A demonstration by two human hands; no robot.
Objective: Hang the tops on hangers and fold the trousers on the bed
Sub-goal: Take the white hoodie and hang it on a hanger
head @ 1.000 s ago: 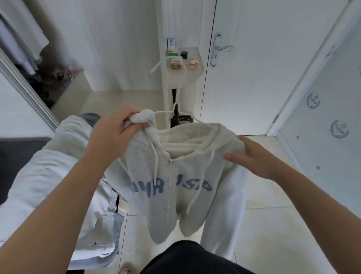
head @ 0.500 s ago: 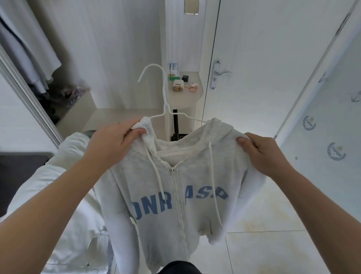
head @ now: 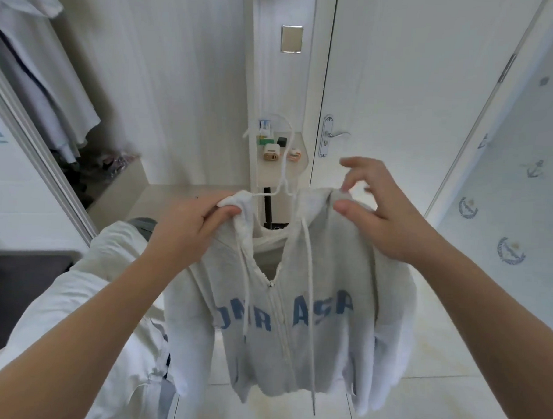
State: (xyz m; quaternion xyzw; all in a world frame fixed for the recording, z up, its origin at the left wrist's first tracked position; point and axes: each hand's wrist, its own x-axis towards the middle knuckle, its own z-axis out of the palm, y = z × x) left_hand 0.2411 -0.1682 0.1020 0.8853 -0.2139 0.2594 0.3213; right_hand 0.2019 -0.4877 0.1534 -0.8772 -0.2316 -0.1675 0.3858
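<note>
Hoodie (head: 295,321) hangs between the hands, with the hanger (head: 285,165) in its neck and the hook poking up between them. Left hand (head: 192,227) grips the collar edge. Right hand (head: 382,217) pinches the shoulder fabric, other fingers spread. Seat both shoulders squarely over the hanger ends and keep the hook centred, or it'll likely slip off one side.

You get bright, even, soft white light with only faint shadows. The wide lens bows the door (head: 401,88) edges and the sides; your right hand (head: 379,214) looks slightly blurred.
</note>
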